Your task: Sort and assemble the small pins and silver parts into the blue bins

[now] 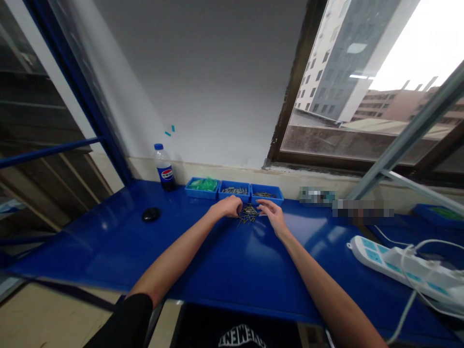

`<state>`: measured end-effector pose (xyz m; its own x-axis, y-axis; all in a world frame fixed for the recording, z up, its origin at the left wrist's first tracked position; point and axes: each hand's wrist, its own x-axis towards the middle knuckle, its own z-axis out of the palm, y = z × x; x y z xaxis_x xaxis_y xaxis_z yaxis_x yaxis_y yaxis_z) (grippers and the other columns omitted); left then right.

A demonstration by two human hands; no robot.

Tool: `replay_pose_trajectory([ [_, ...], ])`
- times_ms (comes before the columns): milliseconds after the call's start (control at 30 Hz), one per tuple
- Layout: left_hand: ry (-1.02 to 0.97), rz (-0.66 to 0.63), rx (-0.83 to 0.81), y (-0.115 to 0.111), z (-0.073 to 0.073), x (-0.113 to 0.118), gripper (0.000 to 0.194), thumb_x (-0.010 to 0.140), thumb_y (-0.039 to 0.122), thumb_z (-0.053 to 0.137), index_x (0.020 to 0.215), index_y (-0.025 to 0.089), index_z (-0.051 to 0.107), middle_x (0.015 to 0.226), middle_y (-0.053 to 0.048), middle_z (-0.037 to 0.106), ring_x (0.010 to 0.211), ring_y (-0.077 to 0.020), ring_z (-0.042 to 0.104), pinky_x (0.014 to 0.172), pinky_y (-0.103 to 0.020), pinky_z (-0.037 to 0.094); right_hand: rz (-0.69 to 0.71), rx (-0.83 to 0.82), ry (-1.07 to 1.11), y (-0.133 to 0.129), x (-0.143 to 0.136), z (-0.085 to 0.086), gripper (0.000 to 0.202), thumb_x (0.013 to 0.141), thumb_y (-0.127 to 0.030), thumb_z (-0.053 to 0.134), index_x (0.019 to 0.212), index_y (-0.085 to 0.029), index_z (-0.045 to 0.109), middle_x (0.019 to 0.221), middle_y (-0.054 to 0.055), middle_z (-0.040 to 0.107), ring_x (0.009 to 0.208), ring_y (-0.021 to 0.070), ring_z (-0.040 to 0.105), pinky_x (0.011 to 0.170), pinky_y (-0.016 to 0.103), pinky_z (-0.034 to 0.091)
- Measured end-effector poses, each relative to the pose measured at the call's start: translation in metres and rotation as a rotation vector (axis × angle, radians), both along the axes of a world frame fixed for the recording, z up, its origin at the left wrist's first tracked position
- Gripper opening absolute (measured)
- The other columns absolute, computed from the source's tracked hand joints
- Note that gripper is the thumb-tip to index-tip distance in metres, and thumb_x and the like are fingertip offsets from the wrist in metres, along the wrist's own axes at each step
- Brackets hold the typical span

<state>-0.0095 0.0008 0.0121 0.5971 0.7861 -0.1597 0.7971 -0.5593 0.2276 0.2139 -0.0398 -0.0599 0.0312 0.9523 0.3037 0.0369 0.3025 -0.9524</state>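
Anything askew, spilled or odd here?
Thin metal pieces lie jumbled on the blue table between the left hand and the right hand, outside the bins: possibly spilled, possibly tipped out deliberately. Nothing else visible stands out.

The only camera sits on the person's head, close above the 6 o'clock side of the blue worktop (217,270), looking forward and down toward the wall (217,87) at 12 o'clock, with the window (337,116) at 2 o'clock.
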Motion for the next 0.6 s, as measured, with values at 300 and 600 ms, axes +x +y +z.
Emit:
replay_pose_trajectory([
  [300, -0.093, 0.055, 0.043, -0.007, -0.008, -0.003, 0.021, 0.069, 0.006, 0.070, 0.083, 0.018, 0.079, 0.085, -0.008, 0.077, 0.078, -0.0200, 0.073, 0.066, -0.023, 0.051, -0.038, 0.019, -0.018, -0.002, 0.001, -0.003, 0.043, 0.082, -0.055, 0.073, 0.104, -0.020, 0.078, 0.109, 0.010, 0.078, 0.087, 0.0252, 0.072, 0.073, 0.036, 0.056],
  [600, -0.244, 0.162, 0.156, -0.024, -0.024, -0.007, 0.031, 0.098, 0.035, 0.052, 0.099, 0.018, 0.077, 0.096, -0.013, 0.077, 0.091, -0.0235, 0.073, 0.081, -0.029, 0.052, -0.090, 0.033, -0.030, -0.006, 0.002, -0.001, 0.046, 0.079, -0.061, 0.073, 0.099, -0.020, 0.077, 0.109, 0.011, 0.078, 0.081, 0.0243, 0.072, 0.071, 0.035, 0.055],
])
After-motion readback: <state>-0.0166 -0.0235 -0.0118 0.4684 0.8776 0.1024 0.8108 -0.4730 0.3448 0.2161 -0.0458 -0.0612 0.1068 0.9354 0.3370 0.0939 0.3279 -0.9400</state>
